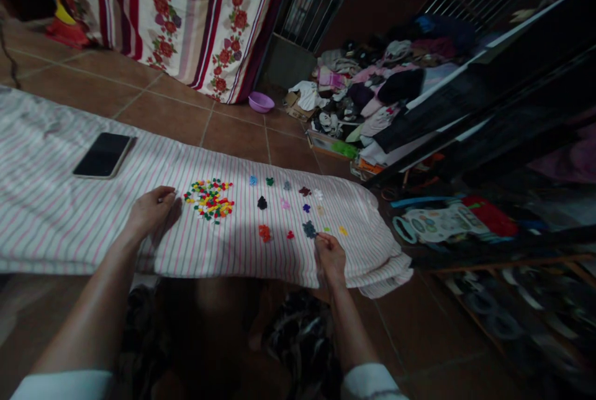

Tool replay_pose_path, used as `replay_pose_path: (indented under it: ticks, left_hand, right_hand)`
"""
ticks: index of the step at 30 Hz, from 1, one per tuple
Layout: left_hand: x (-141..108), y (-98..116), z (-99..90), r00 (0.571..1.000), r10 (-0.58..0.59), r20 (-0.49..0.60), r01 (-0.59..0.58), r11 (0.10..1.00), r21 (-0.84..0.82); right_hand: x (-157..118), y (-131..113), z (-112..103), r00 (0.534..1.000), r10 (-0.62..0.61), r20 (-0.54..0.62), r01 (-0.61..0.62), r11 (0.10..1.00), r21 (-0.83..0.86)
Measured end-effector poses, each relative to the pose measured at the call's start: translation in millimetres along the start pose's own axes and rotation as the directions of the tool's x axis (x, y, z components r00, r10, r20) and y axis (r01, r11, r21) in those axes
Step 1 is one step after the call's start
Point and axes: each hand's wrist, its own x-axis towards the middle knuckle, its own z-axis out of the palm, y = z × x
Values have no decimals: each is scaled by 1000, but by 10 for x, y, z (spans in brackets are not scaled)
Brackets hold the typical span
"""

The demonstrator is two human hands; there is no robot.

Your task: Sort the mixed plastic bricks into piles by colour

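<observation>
My left hand is closed in a pinch just left of a mixed heap of small coloured pieces, red, yellow, green and white. Whatever its fingertips hold is too small to make out. My right hand also pinches, its fingertips at the edge of a dark grey pile; anything between them is hidden. Around that pile lie small single-colour groups: orange, red, black, pink, purple, brown, white, lime green and yellow.
A striped cloth covers the long low surface. A phone lies on its left part. Beyond, on the tiled floor, are a purple basin, a heap of clothes and a red broom. A dark rack stands at right.
</observation>
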Motion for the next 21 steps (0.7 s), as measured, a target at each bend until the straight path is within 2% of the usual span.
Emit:
replay_pose_path:
  ticks: [3,7,10,16,21]
  left_hand:
    - [-3,9,4,1000,8,-21,-7,1000,13]
    - [-13,20,-1,1000,14,-17,-14,1000,-10]
    - [-19,15,-5,1000,27,-13,-27,999,-31]
    - [-26,3,-15,999,38,13,-37,998,-55]
    - [-31,9,-24,999,41,16,-40,997,-65]
  right_hand:
    - [-73,-162,114,997,-79,19,79,997,7]
    - [-228,-433,380,964,-215,157,212,977,34]
    - [-361,-645,626,887,-367,282,363,929,69]
    - [-543,-1035,1148,680,-556,479,558,815,154]
    - [-581,-1286,1584,586,-612,531,637,753,165]
